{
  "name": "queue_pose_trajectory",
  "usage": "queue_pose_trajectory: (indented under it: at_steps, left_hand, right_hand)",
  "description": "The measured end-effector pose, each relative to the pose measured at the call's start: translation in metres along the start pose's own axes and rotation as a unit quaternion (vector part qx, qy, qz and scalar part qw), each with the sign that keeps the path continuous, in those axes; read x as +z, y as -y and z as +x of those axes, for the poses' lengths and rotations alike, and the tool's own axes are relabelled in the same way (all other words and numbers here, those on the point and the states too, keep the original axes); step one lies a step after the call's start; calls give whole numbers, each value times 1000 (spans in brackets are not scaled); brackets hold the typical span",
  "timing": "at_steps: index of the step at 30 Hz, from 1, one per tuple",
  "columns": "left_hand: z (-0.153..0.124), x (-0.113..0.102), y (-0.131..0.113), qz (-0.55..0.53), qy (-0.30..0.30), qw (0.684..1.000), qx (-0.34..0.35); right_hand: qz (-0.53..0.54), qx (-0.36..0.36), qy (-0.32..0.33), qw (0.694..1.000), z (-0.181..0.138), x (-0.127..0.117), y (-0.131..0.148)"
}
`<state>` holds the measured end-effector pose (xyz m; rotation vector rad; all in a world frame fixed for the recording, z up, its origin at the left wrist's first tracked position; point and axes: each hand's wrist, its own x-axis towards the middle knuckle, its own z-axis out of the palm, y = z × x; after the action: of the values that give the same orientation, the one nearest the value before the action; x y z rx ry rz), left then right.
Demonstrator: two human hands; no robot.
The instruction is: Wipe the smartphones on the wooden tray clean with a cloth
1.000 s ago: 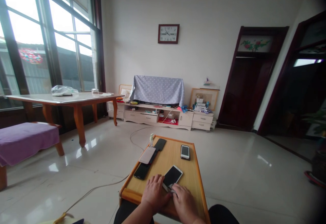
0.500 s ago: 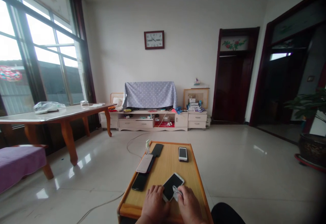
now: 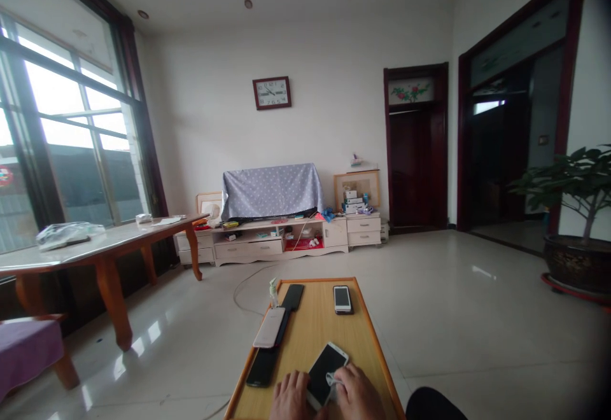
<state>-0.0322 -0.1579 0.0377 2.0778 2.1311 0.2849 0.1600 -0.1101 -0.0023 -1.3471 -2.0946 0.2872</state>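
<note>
Here's the phone [image 3: 323, 374], right between both hands! The left hand [image 3: 292, 398] has its fingers [image 3: 291, 385] lying against the lower edge, while the right hand [image 3: 358, 396] pinches a white scrap [image 3: 333, 383] on the glass, just above the counter [image 3: 315, 318]. Looks light, slick, fragile: edges seem the safest hold.

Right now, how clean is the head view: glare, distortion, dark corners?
Head view: window blown out at left; glare patches on the tile floor; wide-angle bends straight lines; right corners fall dark; left hand and right hand cut off by the bottom edge.
</note>
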Motion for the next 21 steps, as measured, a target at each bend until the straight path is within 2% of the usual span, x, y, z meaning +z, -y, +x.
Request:
queue_pose_trajectory:
  at_steps: [5,10,16,21]
  left_hand:
    - [7,11,7,-1,0,1000,-1]
    - [2,9,4,-11,-22,1000,4]
    - [-8,4,-6,1,-47,999,-1]
    - [-11,5,-7,-12,-64,998,3]
  right_hand:
    - [-14,12,-4,1000,12,-4,5]
    - [-2,7,-30,1000,25,-3,16]
    - [11,-60,32,998,6,12,34]
    - [23,-74,113,991,-9,-6,43]
